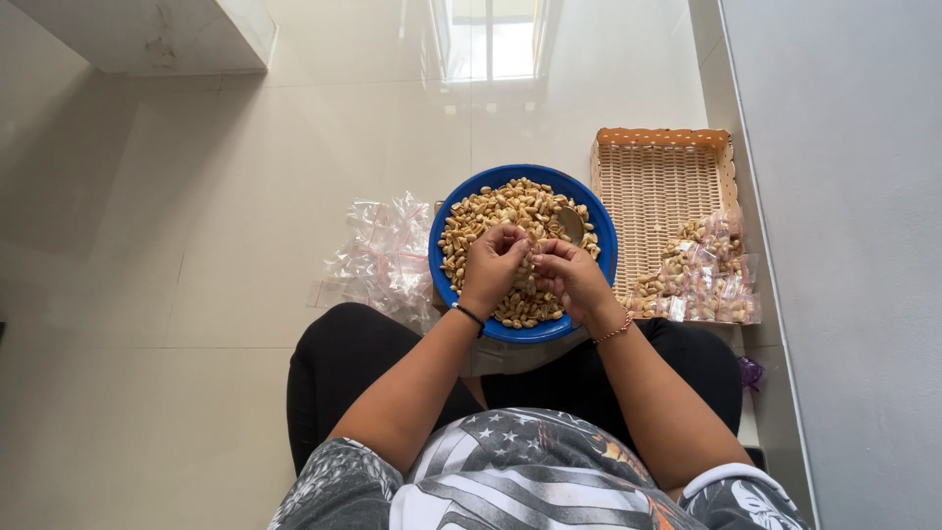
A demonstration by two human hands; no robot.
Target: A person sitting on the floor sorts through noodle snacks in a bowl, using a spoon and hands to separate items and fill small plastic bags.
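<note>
**Peanuts in a blue bowl**

Peanuts (pixel 510 211) fill the blue bowl (pixel 599 231) on the floor, by the person's knees. The left hand (pixel 491 267) and right hand (pixel 572 275) meet over the bowl, fingers pinched on something small. I cannot tell what it is.

Nuts could drop on the floor (pixel 196 245), I think, if the fingers slip. The bowl could tip if a knee bumps it.

The floor is pale, shiny tile. A basket (pixel 653 182) with filled bags (pixel 702 280) sits by a grey wall (pixel 854 245). Empty bags (pixel 383 255) lie on the left.
</note>
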